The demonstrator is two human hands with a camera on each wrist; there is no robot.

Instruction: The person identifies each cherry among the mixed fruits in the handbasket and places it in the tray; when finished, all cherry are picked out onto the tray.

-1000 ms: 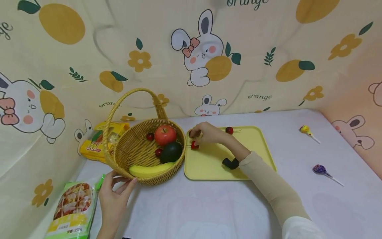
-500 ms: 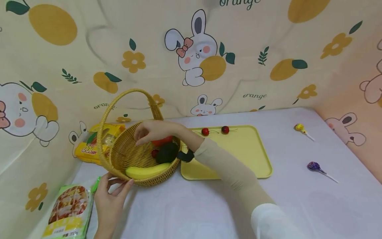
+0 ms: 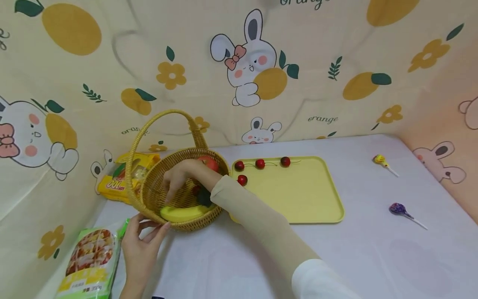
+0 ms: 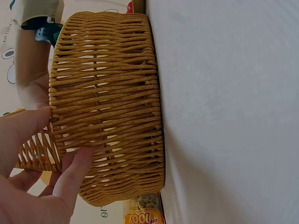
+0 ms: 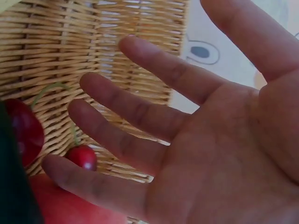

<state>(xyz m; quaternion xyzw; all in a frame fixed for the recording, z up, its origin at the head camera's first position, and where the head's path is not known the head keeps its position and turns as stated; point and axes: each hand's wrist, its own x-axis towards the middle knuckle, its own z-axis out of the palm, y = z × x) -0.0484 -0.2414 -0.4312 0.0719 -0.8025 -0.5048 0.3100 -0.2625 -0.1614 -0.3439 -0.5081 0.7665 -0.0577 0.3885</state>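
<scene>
My left hand [image 3: 142, 245] grips the near-left rim of a wicker basket [image 3: 194, 225], its thumb and fingers on either side of the weave in the left wrist view. My right hand [image 3: 178, 176] is inside the basket, fingers spread and nothing in the palm [image 5: 219, 154] in the right wrist view. Below that hand lies a banana [image 3: 186, 213] along the near wall. A red apple [image 3: 210, 162] sits at the back right, partly behind the right arm. Two cherries, one dark [image 5: 23, 133] and one small [image 5: 84, 157], lie beside a dark green avocado [image 5: 14, 186].
Right of the basket is a yellow tray [image 3: 298, 195] with several cherries [image 3: 260, 163] at its back left. Two lollipops, yellow [image 3: 379, 159] and purple [image 3: 398, 209], lie far right. A yellow bag [image 3: 115, 185] and a green food packet [image 3: 89, 261] are at the left.
My right hand has moved left from the cherries on the tray to over the basket, then down into it, and its fingers are now spread. My left hand keeps its grip on the rim.
</scene>
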